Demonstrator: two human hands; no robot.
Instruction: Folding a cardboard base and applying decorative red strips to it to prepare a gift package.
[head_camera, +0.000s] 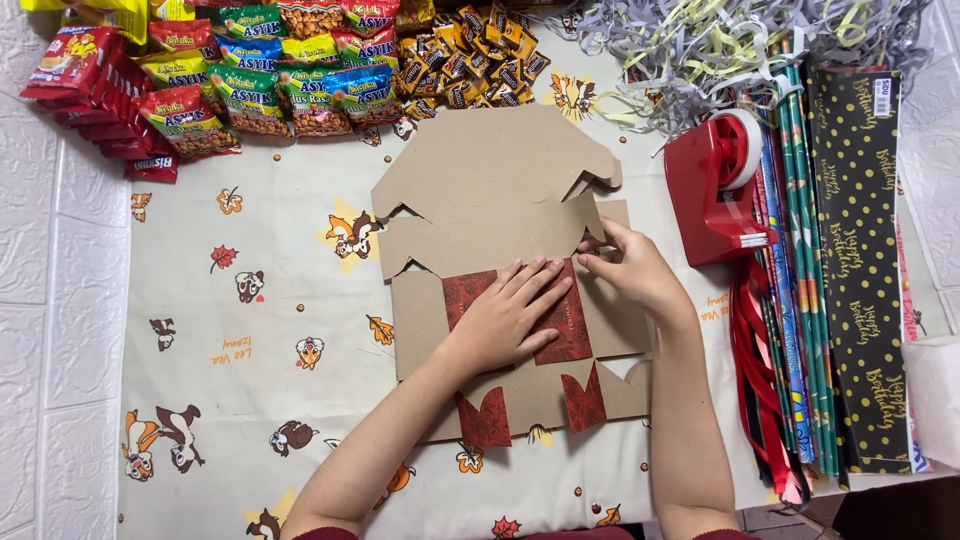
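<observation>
Brown cardboard of a flat, unfolded box blank (500, 215), red-patterned inside, lies mid-table, where the left hand (512, 312) presses it open-palmed while the right hand (628, 268) pinches a side flap's edge; folding looks underway, and creasing that flap calls for steady downward pressure. Right of it stand a red tape dispenser (715, 195) and gift-wrap rolls (812, 300); colourful snack packets (250, 85) lie far left.

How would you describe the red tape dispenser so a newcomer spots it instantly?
Start at the flat brown cardboard box blank mid-table, then look right. The glossy red plastic tape dispenser sits beside the upright gift-wrap rolls, the only chunky object carrying a white tape wheel.
</observation>
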